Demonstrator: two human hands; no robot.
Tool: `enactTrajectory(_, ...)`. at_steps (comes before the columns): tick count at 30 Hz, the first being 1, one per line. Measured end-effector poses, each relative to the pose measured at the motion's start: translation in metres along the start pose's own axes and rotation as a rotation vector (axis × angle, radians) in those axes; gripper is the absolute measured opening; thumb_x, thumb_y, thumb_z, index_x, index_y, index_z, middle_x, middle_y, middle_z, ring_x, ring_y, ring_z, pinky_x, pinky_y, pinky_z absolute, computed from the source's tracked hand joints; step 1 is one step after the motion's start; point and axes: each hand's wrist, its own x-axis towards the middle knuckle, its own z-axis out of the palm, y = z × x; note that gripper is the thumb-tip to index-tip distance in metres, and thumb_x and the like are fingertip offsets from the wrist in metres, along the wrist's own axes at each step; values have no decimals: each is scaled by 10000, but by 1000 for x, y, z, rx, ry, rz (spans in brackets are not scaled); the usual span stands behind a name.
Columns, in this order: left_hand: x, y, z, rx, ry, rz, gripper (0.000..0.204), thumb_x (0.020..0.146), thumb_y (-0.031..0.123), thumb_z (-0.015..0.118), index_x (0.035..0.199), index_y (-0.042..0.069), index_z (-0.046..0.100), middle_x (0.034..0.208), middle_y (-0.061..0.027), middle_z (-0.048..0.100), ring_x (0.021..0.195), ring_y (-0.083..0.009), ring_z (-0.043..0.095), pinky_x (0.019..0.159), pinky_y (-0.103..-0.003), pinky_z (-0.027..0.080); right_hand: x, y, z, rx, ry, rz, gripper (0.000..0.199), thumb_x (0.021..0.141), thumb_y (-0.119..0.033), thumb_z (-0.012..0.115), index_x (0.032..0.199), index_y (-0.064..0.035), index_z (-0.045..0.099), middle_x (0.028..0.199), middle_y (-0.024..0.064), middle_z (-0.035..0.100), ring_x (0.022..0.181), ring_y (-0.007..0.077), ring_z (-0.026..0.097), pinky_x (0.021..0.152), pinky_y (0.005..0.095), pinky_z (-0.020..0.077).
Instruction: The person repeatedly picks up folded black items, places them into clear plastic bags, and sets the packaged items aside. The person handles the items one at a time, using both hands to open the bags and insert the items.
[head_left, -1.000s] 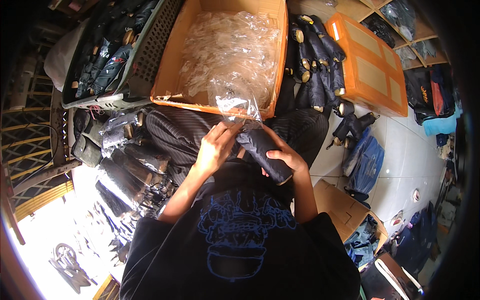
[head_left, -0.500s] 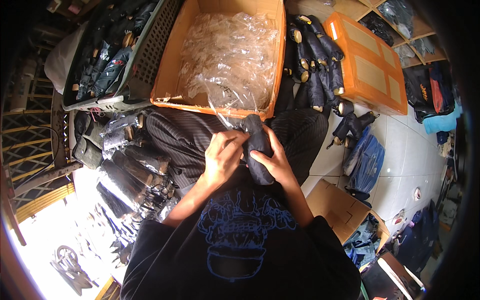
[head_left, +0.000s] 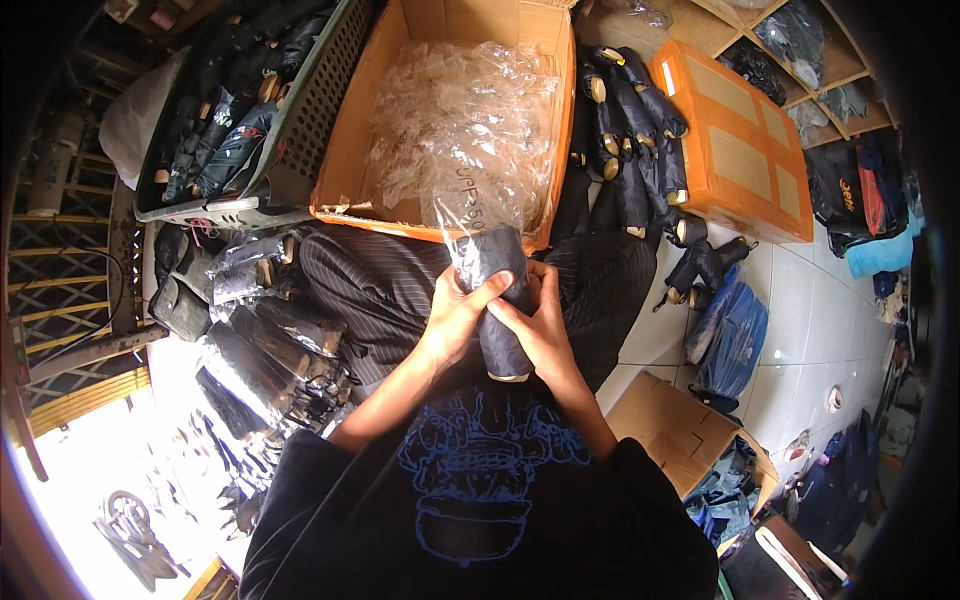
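At far left, a grey plastic basket sat tilted against the floor clutter, filled with dark folded umbrellas. Nearer on the left, a heap of bagged umbrellas in shiny clear sleeves lay beside the person's striped trouser leg. Just right of the basket and far from the person stood an open orange cardboard box stuffed with clear plastic sleeves.

Over the lap, near the centre, the left hand was closed around a dark folded umbrella, thumb across its front. That umbrella stood nearly upright between both hands, its upper end inside a clear plastic sleeve that rose toward the box's near edge, its pale lower tip showing below the fingers. The right hand gripped the same umbrella from the right side, fingers wrapped round it and touching the left hand.

Further right, more loose dark umbrellas with tan handles were piled beside the box, and a closed orange carton lay beyond them on the pale tiled floor.
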Motion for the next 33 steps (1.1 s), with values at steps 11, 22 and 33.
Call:
enactTrajectory(11, -11, 11, 1, 181, -18, 4, 475, 841, 157, 753, 1202, -22, 502, 1007, -102, 648, 892, -172, 620, 804, -318, 530, -18, -7, -13, 291, -346, 249, 638, 918, -120, 651, 1410, -14, 258, 902, 110, 561, 596, 165, 623, 440, 280, 503)
enactTrajectory(22, 14, 34, -13, -99, -22, 11, 434, 837, 202, 743, 1156, -12, 540, 1003, -106, 648, 900, -179, 639, 809, -340, 527, -14, -2, -5, 203, -523, 106, 695, 786, -50, 791, 1315, -11, 342, 985, 106, 599, 826, 156, 648, 718, 300, 558)
enactTrajectory(33, -26, -3, 3, -7, 63, 14, 354, 845, 90, 708, 1154, -30, 584, 1043, -106, 679, 926, -169, 654, 836, -322, 535, -12, 21, -1, -313, -87, -337, 446, 746, -91, 814, 1112, 32, 590, 938, 118, 688, 848, 163, 669, 717, 326, 537)
